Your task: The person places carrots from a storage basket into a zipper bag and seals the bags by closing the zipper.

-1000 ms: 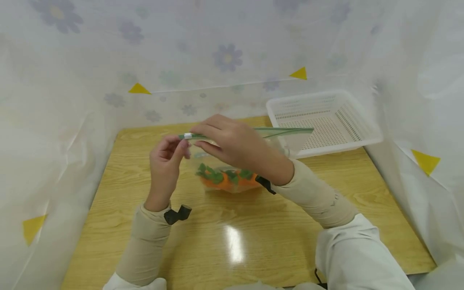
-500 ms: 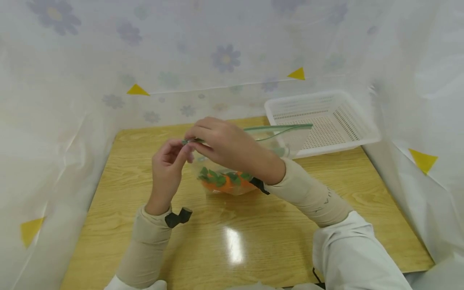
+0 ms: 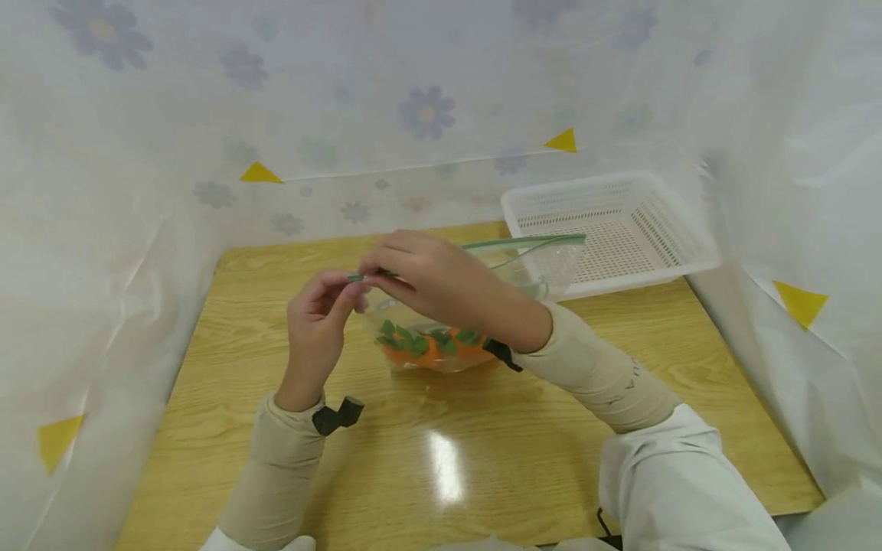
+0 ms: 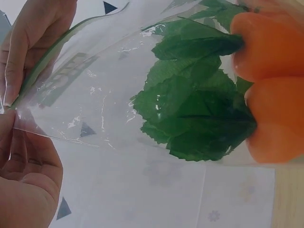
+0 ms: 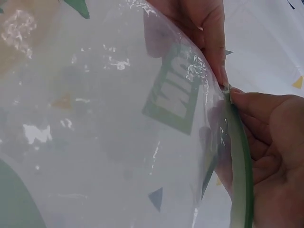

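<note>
A clear zip bag [image 3: 441, 310] with a green zip edge [image 3: 530, 241] stands on the wooden table. Orange carrots [image 4: 275, 121] with leafy green tops [image 4: 194, 114] lie in its bottom. My left hand [image 3: 317, 325] pinches the bag's upper left corner between thumb and forefinger. Right beside it, my right hand [image 3: 434, 279] pinches the same zip edge, its fingertips close to the left ones. A short green bit of the edge shows between the two hands; the white slider is hidden. In the right wrist view the zip edge runs past my right palm, and green print [image 5: 173, 90] shows on the bag.
At the back right a white perforated basket [image 3: 613, 279] stands behind the bag, whose right corner overlaps it in the head view. White flower-printed sheeting [image 3: 427, 184] with yellow triangles encloses the wooden table [image 3: 386, 459] at the back and sides.
The white slider seen between the hands a second ago is now covered by fingers. Both hands have sunk slightly at the bag's left corner, and the fingertips have drawn close together.
</note>
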A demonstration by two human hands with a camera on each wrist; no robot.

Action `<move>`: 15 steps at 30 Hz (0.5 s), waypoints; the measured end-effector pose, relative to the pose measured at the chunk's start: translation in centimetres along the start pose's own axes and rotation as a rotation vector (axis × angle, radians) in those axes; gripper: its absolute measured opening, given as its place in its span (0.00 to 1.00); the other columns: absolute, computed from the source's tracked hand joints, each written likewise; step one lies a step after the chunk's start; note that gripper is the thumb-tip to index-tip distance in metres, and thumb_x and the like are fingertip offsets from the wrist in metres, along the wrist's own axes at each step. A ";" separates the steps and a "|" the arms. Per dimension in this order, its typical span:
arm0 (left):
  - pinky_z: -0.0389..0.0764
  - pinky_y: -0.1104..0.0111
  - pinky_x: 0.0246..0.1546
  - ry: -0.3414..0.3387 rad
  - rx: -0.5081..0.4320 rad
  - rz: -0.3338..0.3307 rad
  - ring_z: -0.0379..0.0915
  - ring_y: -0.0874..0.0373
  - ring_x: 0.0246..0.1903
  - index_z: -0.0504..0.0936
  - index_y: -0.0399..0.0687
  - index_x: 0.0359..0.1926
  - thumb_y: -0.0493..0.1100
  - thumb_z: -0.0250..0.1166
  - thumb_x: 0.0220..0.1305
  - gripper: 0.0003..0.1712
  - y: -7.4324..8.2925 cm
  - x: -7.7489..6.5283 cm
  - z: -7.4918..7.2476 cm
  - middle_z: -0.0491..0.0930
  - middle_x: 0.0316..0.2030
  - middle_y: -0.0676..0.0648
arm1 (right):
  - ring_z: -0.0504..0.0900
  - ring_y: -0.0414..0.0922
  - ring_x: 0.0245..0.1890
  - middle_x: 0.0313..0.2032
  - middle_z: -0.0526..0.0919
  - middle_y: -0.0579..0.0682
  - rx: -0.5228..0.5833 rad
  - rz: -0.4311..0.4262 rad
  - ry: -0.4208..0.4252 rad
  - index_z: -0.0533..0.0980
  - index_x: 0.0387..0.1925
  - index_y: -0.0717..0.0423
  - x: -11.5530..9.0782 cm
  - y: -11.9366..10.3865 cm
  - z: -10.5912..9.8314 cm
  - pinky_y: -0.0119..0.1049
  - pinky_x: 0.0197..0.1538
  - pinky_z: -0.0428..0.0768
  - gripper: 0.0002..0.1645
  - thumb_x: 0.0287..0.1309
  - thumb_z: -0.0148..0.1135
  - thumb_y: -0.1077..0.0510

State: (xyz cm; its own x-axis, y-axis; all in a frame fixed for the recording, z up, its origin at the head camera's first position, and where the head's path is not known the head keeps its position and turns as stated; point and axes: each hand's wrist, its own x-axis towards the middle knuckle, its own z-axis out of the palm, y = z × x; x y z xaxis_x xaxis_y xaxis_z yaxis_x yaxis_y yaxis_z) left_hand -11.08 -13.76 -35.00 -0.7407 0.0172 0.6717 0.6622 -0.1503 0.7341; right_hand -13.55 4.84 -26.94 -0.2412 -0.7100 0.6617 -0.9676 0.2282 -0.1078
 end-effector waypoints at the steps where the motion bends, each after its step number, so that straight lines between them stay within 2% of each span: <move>1: 0.76 0.70 0.28 0.000 0.004 -0.001 0.73 0.57 0.25 0.77 0.28 0.38 0.31 0.58 0.63 0.06 0.0 0.0 0.0 0.79 0.29 0.43 | 0.77 0.42 0.36 0.36 0.80 0.49 0.003 -0.004 0.004 0.78 0.38 0.60 -0.1 0.0 -0.1 0.28 0.41 0.75 0.06 0.59 0.61 0.62; 6: 0.76 0.71 0.28 0.011 0.037 -0.004 0.73 0.58 0.25 0.77 0.27 0.37 0.29 0.58 0.63 0.06 0.2 -0.1 0.0 0.79 0.29 0.46 | 0.77 0.41 0.36 0.37 0.80 0.50 0.009 0.001 0.009 0.79 0.38 0.60 -0.5 0.1 -0.5 0.28 0.40 0.75 0.06 0.59 0.62 0.63; 15: 0.77 0.71 0.27 0.043 0.069 -0.002 0.74 0.58 0.25 0.76 0.25 0.37 0.26 0.57 0.62 0.05 0.1 -0.2 -0.1 0.80 0.29 0.44 | 0.76 0.41 0.36 0.37 0.80 0.49 0.009 0.042 -0.011 0.79 0.39 0.60 -1.6 0.6 -1.8 0.29 0.39 0.75 0.07 0.57 0.62 0.63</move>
State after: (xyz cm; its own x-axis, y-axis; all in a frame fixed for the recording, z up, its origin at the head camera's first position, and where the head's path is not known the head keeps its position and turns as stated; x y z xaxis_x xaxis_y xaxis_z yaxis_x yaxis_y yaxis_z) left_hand -10.88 -13.90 -35.06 -0.7451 -0.0258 0.6665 0.6660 -0.0813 0.7415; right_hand -13.59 7.31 -26.71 -0.2819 -0.7075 0.6481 -0.9574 0.2515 -0.1419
